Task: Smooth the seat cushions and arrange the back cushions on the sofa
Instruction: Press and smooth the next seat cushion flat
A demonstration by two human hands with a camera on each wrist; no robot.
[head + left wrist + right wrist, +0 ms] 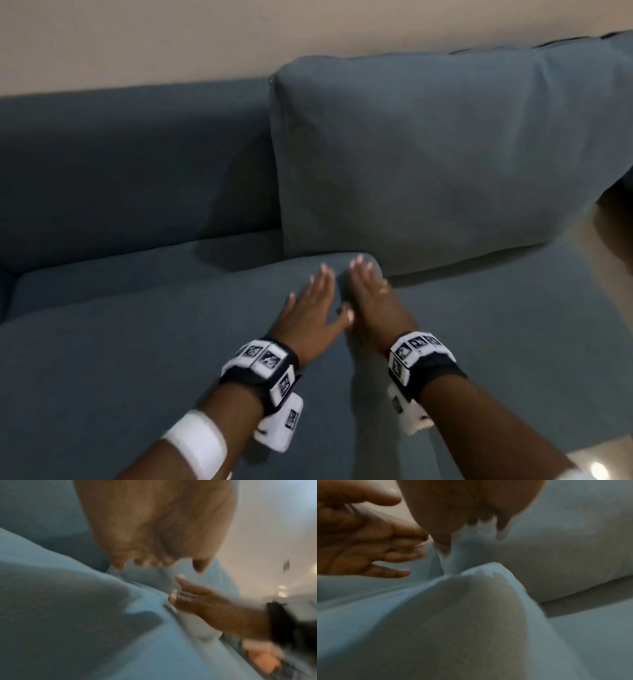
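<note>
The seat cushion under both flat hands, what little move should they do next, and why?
Probably slide both hands apart, outward across the seat cushion. The left hand and right hand lie flat, side by side, near its back corner, just before the back cushion. The wrist views, though blurred, show the fabric bulging there, so an outward sweep seems likely to flatten it.

Two seat cushions, one back cushion, two hands.

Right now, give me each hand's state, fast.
Left hand: open, fingers straight, flat on the seat cushion, holding nothing.
Right hand: open, fingers straight, flat on the same cushion, holding nothing.
</note>
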